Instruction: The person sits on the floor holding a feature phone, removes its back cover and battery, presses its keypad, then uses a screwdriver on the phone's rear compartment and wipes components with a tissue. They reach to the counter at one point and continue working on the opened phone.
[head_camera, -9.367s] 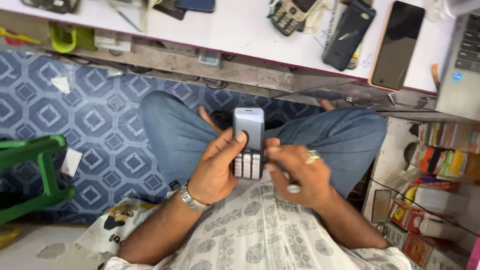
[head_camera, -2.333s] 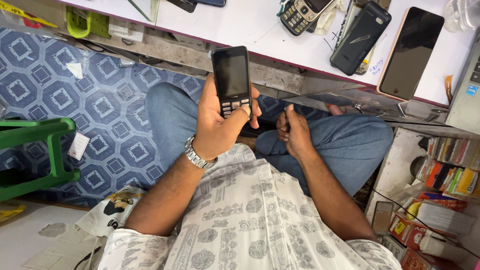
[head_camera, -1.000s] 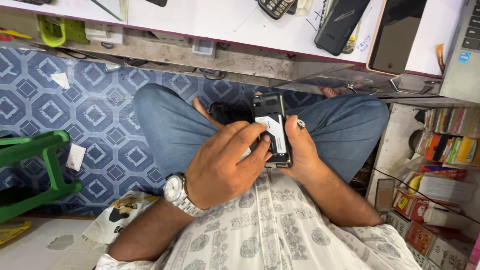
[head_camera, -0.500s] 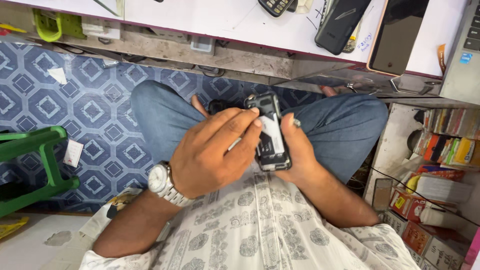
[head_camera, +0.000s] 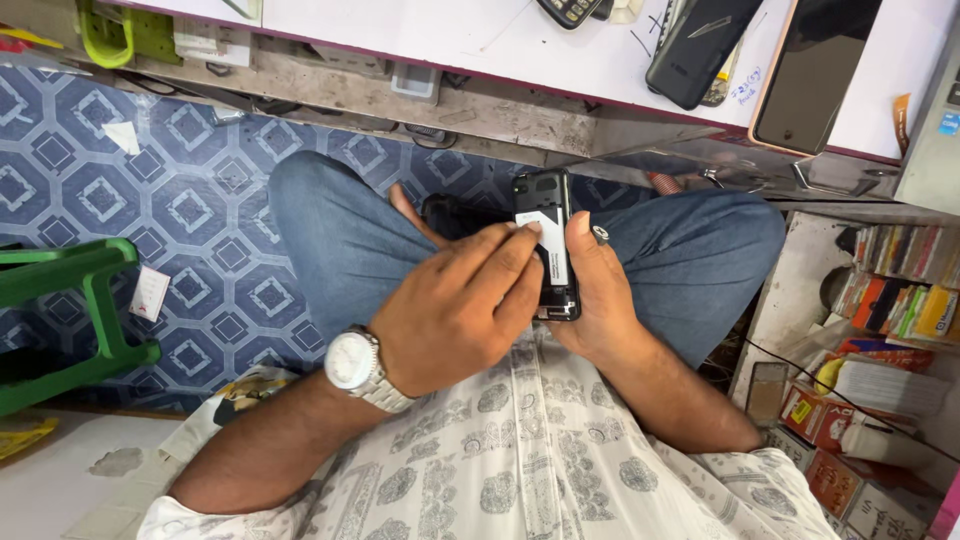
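A small black keypad phone (head_camera: 547, 205) lies back side up over my lap, its rear cover off and a white-labelled battery showing. My right hand (head_camera: 598, 290) cradles it from below and from the right, thumb along its edge, a ring on one finger. My left hand (head_camera: 455, 310), with a silver wristwatch, lies across the phone's left side, and its fingertips press on the battery. I sit cross-legged in blue jeans and a patterned white shirt.
A white counter (head_camera: 480, 35) runs along the top with a black phone (head_camera: 700, 45), a large dark smartphone (head_camera: 815, 70) and a keypad handset (head_camera: 570, 10). A green plastic stool (head_camera: 70, 320) stands at left on blue patterned flooring. Shelves of small boxes (head_camera: 880, 330) fill the right.
The phone was held up screen-forward in my left hand, then turned back side up into my right hand. My left fingers have now slid onto the battery.
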